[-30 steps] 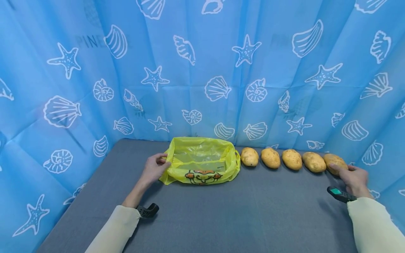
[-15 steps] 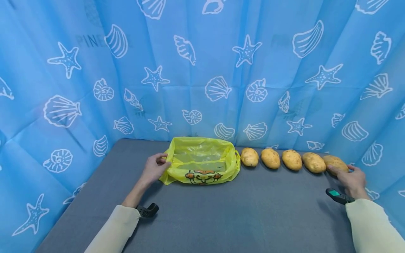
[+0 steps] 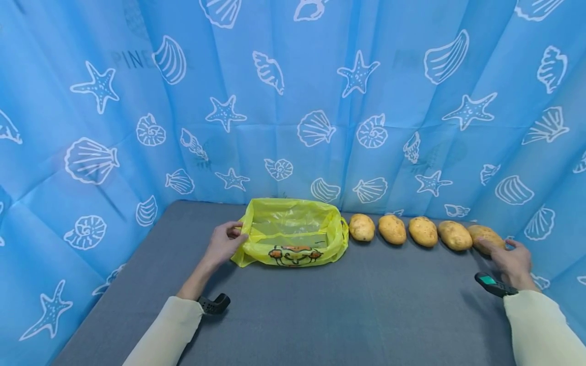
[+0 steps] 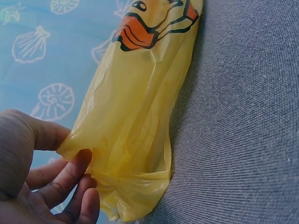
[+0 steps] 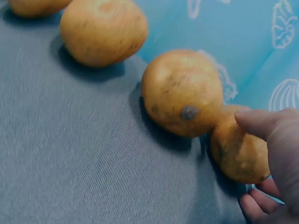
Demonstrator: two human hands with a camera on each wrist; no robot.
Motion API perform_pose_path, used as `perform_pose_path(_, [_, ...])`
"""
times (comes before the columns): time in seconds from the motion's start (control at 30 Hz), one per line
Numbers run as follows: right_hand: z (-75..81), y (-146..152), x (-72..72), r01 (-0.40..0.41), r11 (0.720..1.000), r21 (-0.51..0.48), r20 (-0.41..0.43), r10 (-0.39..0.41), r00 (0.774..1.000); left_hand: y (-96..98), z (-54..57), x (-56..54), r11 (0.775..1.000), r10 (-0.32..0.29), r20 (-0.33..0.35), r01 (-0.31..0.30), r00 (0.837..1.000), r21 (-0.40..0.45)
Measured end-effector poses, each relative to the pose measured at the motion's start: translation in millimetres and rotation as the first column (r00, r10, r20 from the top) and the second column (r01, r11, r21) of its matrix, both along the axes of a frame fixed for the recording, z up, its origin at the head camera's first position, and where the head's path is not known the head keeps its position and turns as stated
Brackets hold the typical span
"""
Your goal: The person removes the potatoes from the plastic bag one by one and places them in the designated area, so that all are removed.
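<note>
A yellow plastic bag (image 3: 293, 256) with an orange and black cartoon print lies on the grey table, its mouth held wide. My left hand (image 3: 224, 244) pinches the bag's left edge between thumb and fingers; the left wrist view shows the film (image 4: 126, 116) caught at the fingertips. Several potatoes (image 3: 423, 232) stand in a row to the bag's right. At the row's far right end, my right hand (image 3: 511, 259) holds the last potato (image 5: 240, 151), thumb on its near side and fingers round its outer end. That potato touches its neighbour (image 5: 182, 93) in the right wrist view.
A blue curtain (image 3: 284, 101) printed with white shells and starfish hangs behind and beside the table (image 3: 343, 315). Black wrist devices (image 3: 214, 305) sit on both forearms, below pale sleeves. The row of potatoes runs along the table's back edge.
The right hand has shifted slightly at the end potato, its fingers a little looser round it. The left hand, the bag and the other potatoes stay in place.
</note>
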State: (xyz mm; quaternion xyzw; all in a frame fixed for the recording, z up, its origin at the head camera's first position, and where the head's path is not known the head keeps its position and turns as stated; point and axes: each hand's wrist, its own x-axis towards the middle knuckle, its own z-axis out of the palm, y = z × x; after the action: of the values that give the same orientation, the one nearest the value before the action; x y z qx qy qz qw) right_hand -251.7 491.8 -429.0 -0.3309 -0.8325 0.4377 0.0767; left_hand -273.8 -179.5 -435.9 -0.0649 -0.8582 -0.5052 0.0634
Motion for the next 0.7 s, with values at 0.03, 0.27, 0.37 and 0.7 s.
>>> perform_pose_path(0.03, [0.6, 0, 0.8, 0.001, 1.000, 0.009, -0.010, -0.001, 1.000, -0.2, 0.0, 0.1, 1.000, -0.001, 0.003, 0.001, 1.000, 0.000])
perform_pose_path(0.27, [9.4, -10, 11.2, -0.064, 0.994, 0.085, -0.065, 0.070, 0.995, -2.3, 0.8, 0.5, 1.000, -0.010, 0.000, 0.010, 1.000, 0.006])
perform_pose_path(0.37, [14.0, -22, 17.0, -0.102, 0.976, 0.192, -0.101, 0.123, 0.987, -2.4, 0.9, 0.7, 1.000, -0.006, -0.016, 0.007, 1.000, 0.023])
perform_pose_path(0.7, [22.4, -103, 28.4, -0.243, 0.688, 0.684, -0.322, 0.584, 0.746, -7.2, 11.3, 0.7, 0.996, 0.084, -0.200, -0.077, 0.976, 0.043])
